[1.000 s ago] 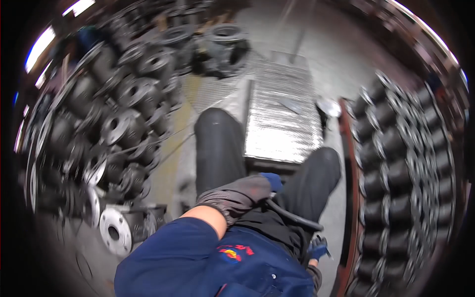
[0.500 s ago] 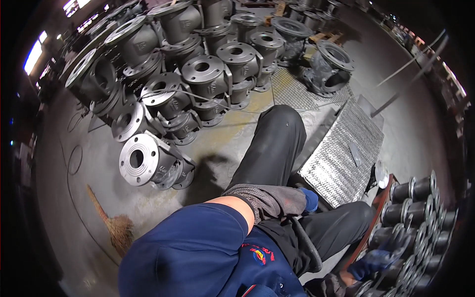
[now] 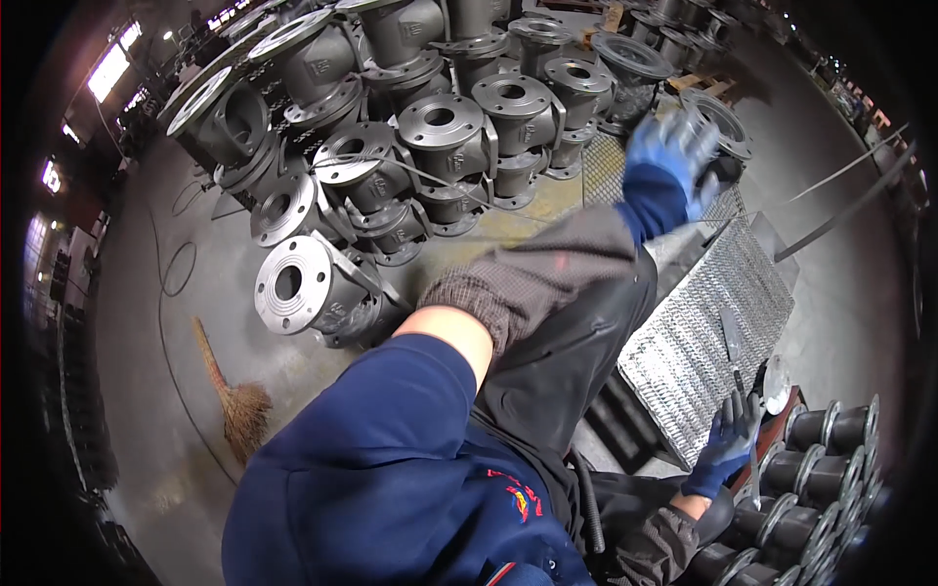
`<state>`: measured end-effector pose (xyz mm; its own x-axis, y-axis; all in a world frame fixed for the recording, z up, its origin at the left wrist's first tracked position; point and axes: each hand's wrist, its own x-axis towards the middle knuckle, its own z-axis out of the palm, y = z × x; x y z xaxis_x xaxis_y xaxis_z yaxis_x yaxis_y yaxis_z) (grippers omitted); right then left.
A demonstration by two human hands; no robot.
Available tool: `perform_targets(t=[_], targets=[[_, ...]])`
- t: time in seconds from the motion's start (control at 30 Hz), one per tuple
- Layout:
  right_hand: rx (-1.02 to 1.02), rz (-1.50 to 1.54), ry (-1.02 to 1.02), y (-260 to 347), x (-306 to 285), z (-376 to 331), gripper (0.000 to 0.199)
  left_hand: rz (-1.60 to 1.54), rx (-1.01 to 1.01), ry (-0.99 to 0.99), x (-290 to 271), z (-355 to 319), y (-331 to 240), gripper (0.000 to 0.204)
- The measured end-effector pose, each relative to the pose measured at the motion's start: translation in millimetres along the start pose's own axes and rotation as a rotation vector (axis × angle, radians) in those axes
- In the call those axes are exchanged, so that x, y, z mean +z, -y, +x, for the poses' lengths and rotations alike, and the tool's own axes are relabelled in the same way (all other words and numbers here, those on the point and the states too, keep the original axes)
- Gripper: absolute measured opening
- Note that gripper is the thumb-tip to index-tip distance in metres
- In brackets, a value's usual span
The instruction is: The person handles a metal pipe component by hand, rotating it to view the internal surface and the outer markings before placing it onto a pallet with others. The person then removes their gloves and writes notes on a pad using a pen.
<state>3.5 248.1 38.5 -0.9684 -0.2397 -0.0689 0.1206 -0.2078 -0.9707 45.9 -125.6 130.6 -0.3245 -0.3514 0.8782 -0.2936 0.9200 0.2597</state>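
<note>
My left hand [image 3: 672, 168], in a blue glove, reaches far out past my knee, smeared by motion. Its fingers look spread, with nothing seen in them. It is nearest to a flanged metal casting [image 3: 718, 119] standing on a patterned plate, and partly covers it; I cannot tell whether they touch. My right hand [image 3: 725, 444], gloved in blue and grey, is beside the right edge of a silvery ribbed-topped platform [image 3: 674, 376]. Its fingers appear closed round a thin metal tool [image 3: 755, 481], whose kind I cannot make out. Another flat blade-like piece [image 3: 731, 335] lies on the platform.
Stacked grey flanged castings [image 3: 440, 132] fill the far left. Small spool-shaped flanged parts [image 3: 816, 469] are piled at the lower right. A straw broom [image 3: 239, 410] and a cable [image 3: 161, 322] lie on the left floor. A long bar [image 3: 845, 200] slants at the right.
My left hand has swung from my lap far outward to the upper right. My right hand has come up from the spool-shaped parts toward the platform's edge. The view has shifted.
</note>
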Motion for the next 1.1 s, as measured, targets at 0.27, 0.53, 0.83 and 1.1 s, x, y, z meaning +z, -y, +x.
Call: perform_targets(t=[0.27,0.53,0.83,1.1], targets=[[0.107,0.027,0.006,-13,-17,-3,0.051,0.146,-0.491,1.310,70,-33,106,0.076],[0.197,0.014,-0.008,-18,-8,2,0.052,0.627,-0.266,0.559,41,-48,154,0.064],[0.223,-0.086,-0.033,-28,1,6,0.056,0.616,-0.537,0.690,-7,-51,239,0.072],[0.216,-0.126,-0.039,-36,-2,16,0.050,0.613,-0.624,0.684,-40,-33,235,0.070]])
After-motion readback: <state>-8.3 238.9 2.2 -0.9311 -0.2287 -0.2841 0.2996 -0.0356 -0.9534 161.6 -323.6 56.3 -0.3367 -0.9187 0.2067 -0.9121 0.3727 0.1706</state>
